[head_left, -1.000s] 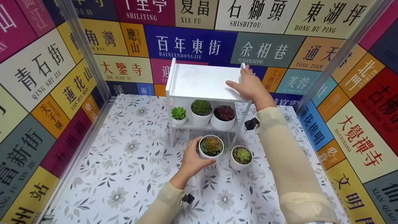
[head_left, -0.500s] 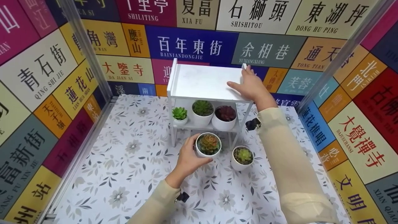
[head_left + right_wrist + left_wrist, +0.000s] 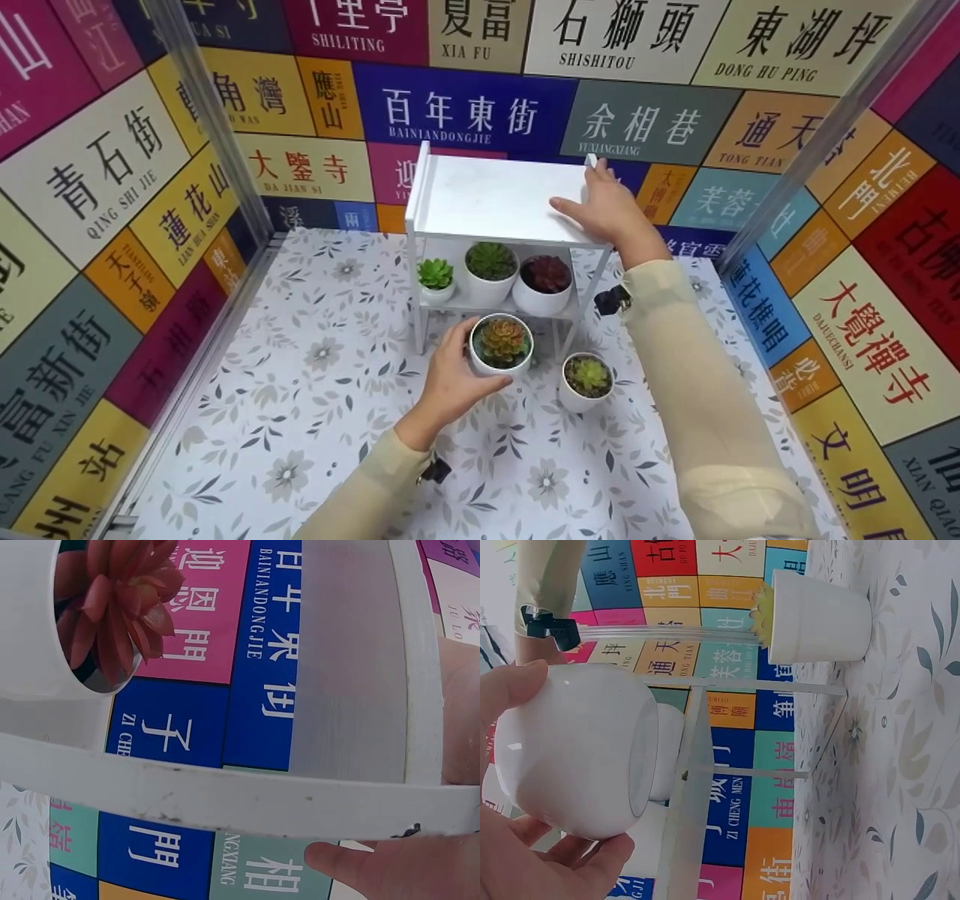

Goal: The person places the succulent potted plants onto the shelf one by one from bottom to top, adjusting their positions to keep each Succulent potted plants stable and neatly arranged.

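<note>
My left hand [image 3: 450,379] grips a white pot [image 3: 577,750] holding an orange-green succulent [image 3: 502,341], thumb at the near side and fingers round the far side. The pot is raised in front of the lower shelf [image 3: 495,304] of a white two-tier plant rack [image 3: 499,196]. On the rack's right end, my right hand [image 3: 609,206] holds the side, its thumb over the top board. A fingertip [image 3: 326,859] reaches down outside the leg in the right wrist view. Three potted succulents stand on the lower shelf: small green, larger green [image 3: 490,270] and dark red [image 3: 544,283].
Another potted succulent [image 3: 587,382], pale green, stands on the floral-patterned tabletop [image 3: 285,420], right of my left hand and before the rack's right leg. Panels of coloured signs [image 3: 465,101] enclose the back and sides, with metal posts [image 3: 214,112] at the corners.
My left hand and its potted succulent have shifted slightly left and farther away, closer to the lower shelf's front. My right hand has kept its place on the rack.
</note>
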`<state>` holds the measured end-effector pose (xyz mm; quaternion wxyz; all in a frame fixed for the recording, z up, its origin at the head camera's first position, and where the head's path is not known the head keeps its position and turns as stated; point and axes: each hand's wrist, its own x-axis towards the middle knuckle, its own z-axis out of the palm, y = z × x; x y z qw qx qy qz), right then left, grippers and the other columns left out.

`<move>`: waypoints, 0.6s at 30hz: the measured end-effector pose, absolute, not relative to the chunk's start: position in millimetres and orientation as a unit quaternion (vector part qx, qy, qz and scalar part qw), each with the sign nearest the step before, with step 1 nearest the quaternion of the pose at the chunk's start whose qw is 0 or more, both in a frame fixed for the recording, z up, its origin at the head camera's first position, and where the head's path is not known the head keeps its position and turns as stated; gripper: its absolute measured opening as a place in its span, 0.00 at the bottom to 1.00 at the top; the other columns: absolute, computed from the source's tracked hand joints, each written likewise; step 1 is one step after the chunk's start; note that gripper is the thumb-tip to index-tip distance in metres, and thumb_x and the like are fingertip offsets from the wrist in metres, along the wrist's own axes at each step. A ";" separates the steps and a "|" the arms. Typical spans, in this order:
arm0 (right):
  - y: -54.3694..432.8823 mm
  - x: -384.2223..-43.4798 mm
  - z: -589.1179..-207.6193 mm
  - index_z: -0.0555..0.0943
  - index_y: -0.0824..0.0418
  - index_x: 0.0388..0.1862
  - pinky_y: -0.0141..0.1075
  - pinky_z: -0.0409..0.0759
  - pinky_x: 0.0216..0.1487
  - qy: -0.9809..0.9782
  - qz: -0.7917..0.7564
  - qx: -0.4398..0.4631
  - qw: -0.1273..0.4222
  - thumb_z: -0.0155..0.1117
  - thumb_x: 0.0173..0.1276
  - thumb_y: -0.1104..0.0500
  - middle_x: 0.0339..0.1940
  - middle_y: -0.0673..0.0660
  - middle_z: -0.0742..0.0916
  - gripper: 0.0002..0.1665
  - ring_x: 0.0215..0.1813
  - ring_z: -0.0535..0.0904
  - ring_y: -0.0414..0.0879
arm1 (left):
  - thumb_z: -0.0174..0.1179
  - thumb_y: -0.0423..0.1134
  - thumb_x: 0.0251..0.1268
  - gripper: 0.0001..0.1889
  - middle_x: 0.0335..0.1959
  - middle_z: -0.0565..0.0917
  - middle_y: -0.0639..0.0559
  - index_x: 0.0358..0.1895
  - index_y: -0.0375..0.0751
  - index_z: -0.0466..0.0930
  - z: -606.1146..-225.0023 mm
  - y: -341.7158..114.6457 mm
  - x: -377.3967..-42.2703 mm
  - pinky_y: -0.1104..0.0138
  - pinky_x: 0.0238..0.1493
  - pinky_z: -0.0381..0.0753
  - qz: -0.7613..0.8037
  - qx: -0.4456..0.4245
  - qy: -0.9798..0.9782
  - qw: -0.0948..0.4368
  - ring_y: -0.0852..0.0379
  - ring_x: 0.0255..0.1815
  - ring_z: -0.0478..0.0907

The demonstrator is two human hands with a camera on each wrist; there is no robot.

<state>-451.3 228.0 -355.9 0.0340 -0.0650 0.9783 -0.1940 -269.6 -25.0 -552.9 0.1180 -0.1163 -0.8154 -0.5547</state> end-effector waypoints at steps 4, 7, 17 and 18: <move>228.1 -451.0 -355.6 0.41 0.63 0.89 0.58 0.38 0.89 0.978 -0.195 -0.066 0.034 0.53 0.74 0.24 0.90 0.63 0.36 0.65 0.90 0.35 0.63 | 0.86 0.45 0.40 0.50 0.65 0.80 0.49 0.73 0.47 0.73 -548.4 -26.9 -271.8 0.49 0.68 0.78 -0.557 -0.117 -0.813 0.119 0.48 0.64 0.79; 228.0 -451.0 -355.3 0.41 0.63 0.89 0.58 0.38 0.89 0.978 -0.195 -0.069 0.034 0.53 0.74 0.24 0.90 0.62 0.36 0.65 0.90 0.35 0.63 | 0.86 0.46 0.40 0.50 0.64 0.80 0.48 0.73 0.46 0.73 -545.1 -28.6 -273.8 0.49 0.69 0.77 -0.552 -0.116 -0.816 0.125 0.48 0.65 0.78; 227.6 -450.1 -356.2 0.39 0.63 0.89 0.58 0.38 0.89 0.979 -0.188 -0.071 0.037 0.55 0.74 0.26 0.89 0.62 0.35 0.66 0.90 0.34 0.62 | 0.86 0.44 0.41 0.49 0.63 0.80 0.48 0.73 0.45 0.73 -534.9 -36.7 -279.2 0.51 0.68 0.79 -0.565 -0.118 -0.803 0.148 0.50 0.64 0.77; 227.4 -449.8 -356.4 0.39 0.64 0.89 0.58 0.38 0.89 0.980 -0.182 -0.075 0.039 0.55 0.74 0.26 0.89 0.63 0.35 0.66 0.90 0.33 0.63 | 0.86 0.44 0.40 0.50 0.63 0.80 0.47 0.73 0.45 0.73 -534.2 -37.6 -279.8 0.51 0.69 0.79 -0.564 -0.115 -0.803 0.152 0.49 0.64 0.78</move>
